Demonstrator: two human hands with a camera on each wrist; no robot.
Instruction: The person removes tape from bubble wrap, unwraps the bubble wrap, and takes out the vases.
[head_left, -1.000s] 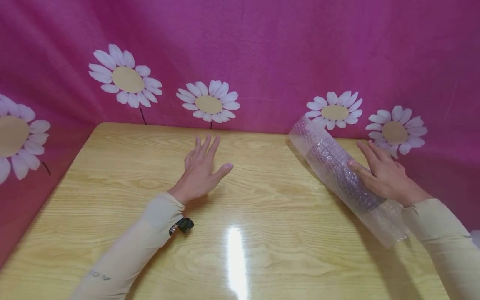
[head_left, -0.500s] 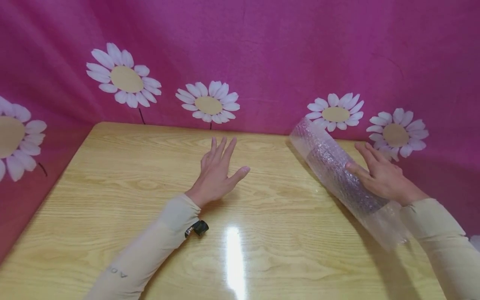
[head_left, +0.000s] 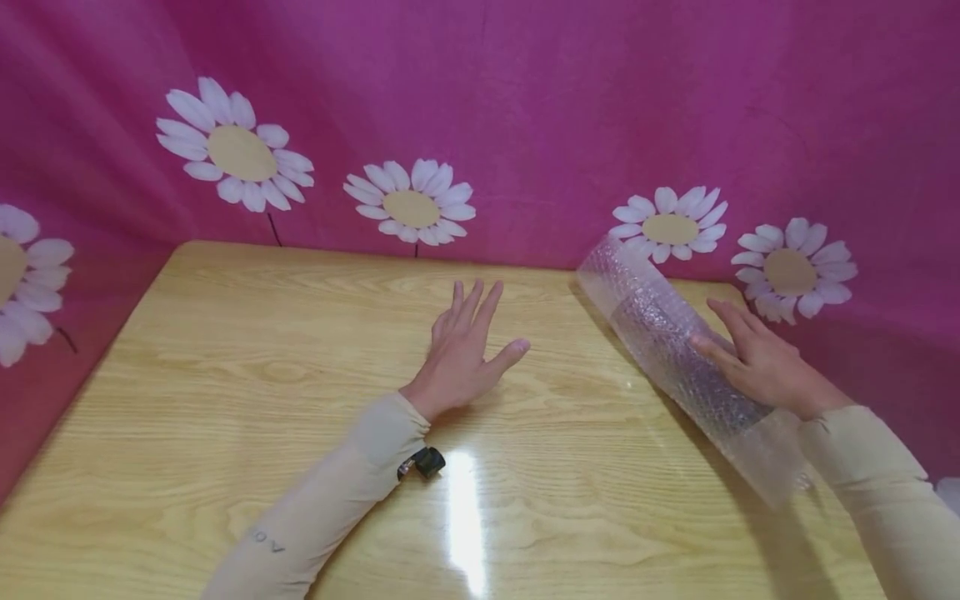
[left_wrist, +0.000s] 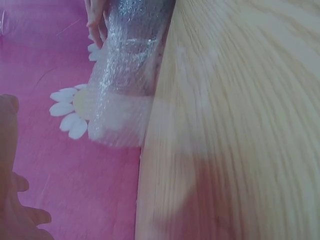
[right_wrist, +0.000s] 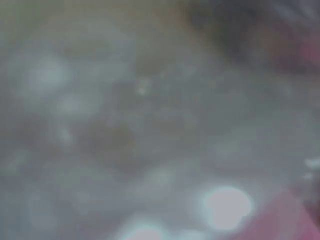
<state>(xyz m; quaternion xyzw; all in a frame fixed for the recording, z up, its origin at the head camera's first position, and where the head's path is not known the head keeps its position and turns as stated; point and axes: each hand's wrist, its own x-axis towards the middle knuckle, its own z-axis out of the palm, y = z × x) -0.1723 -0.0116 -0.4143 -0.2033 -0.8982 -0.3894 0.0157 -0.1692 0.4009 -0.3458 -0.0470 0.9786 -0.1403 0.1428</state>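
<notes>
Bubble-wrap bundle lies at the right of the tabletop, slanting from the far edge toward near right. Judgement: light, soft-skinned, slippery, perhaps stiffer in the darker middle; contents obscured, fragility unknown. Best hold: round the middle, not the limp ends. Right hand is at its right side, thumb over the bundle, fingers extended; pressure unclear. Left hand well apart, back up, fingers and thumb spread, holding nothing.

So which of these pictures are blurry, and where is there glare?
Head view: clearest, a white glare streak on the table and glints on the bubble wrap; left wrist view: soft and hazy; right wrist view: badly blurred, with bright spots near the bottom.
</notes>
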